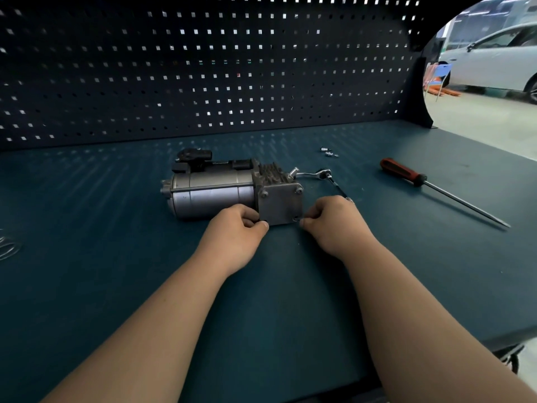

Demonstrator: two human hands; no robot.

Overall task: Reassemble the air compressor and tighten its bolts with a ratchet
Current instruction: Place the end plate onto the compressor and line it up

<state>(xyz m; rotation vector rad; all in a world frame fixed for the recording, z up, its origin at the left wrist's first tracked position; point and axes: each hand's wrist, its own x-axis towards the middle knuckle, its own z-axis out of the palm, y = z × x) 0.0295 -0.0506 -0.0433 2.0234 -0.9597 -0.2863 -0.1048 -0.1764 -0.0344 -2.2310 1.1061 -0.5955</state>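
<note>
Two bare forearms come in from the near edge of the bench [116,271], hands meeting at the air compressor [215,190], which is lying on its side mid-bench with the square end plate [280,206] facing the person. The left hand [238,225] has its fingers curled round the plate's lower-left corner, thumb tucked under it. The right hand [334,222] is curled up too, thumb and fingertip pressed together right at the lower-right corner. Honestly can't tell if there's anything small pinched in there.

The two upper bolts [264,194] are sitting in the plate. The ratchet [319,173] lies just behind the compressor's right end. A couple of loose bolts [328,152] lie further back, and a red-handled screwdriver [406,173] is well off to the right. The pegboard [174,68] runs along the back, with a white car [494,59] past it.
</note>
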